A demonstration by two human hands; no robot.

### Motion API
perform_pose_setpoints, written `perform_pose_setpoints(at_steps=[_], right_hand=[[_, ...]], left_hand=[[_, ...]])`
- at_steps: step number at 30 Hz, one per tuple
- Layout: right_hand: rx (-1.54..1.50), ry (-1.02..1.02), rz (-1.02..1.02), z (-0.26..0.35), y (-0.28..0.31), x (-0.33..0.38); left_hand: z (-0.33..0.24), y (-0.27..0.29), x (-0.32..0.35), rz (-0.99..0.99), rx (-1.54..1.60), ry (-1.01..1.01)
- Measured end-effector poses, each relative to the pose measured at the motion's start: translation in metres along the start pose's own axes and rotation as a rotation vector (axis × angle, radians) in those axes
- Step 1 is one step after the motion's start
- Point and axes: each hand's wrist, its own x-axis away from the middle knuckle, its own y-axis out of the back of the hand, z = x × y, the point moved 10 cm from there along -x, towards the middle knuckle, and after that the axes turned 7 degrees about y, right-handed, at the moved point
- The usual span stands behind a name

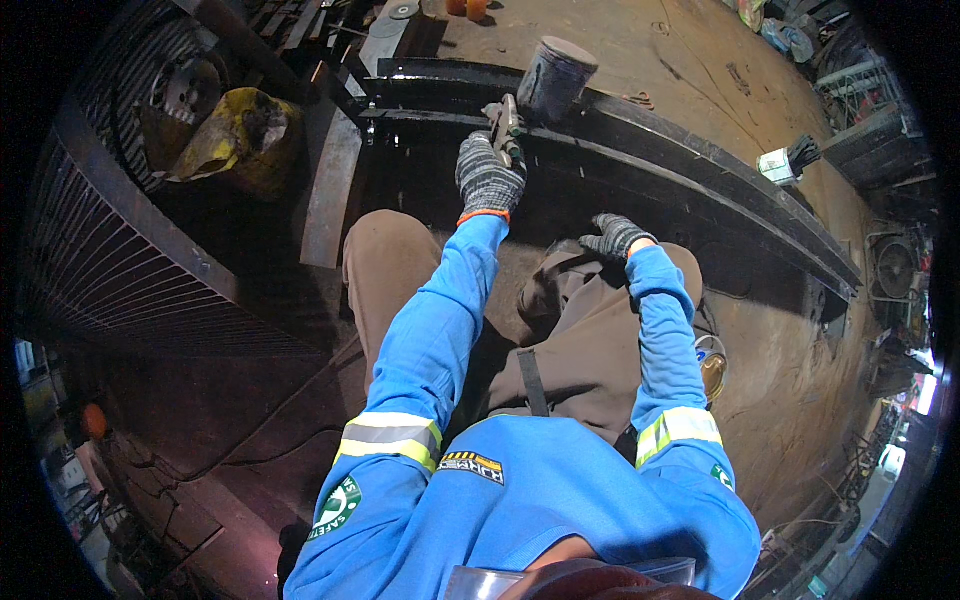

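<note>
My left hand point(488, 177), in a grey knit glove, grips the handle of a paintbrush point(507, 125) whose head rests on a long black steel beam point(680, 165). A dark paint can point(553, 78) stands on the beam just beyond the brush. My right hand point(614, 237), also gloved, rests loosely curled on my right knee and holds nothing. I crouch in brown trousers and a blue jacket with reflective bands.
A second brush with a white tag point(785, 162) lies at the beam's right end. A yellow sack point(235, 140) and a flat steel bar point(328, 190) are at the left, beside a metal grating point(120, 260). Machines stand at the right rim.
</note>
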Motion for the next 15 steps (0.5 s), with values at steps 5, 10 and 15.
perform_pose_setpoints(at_steps=[5, 10, 15], right_hand=[[-0.020, -0.036, 0.029, -0.003, -0.005, 0.000], [-0.121, 0.014, 0.036, -0.011, -0.013, 0.000], [0.032, -0.012, 0.047, -0.004, -0.009, -0.005]], left_hand=[[-0.019, -0.015, 0.015, 0.164, 0.022, -0.104], [-0.049, -0.032, 0.038, 0.303, 0.161, -0.356], [-0.056, -0.032, 0.045, 0.295, 0.211, -0.434]])
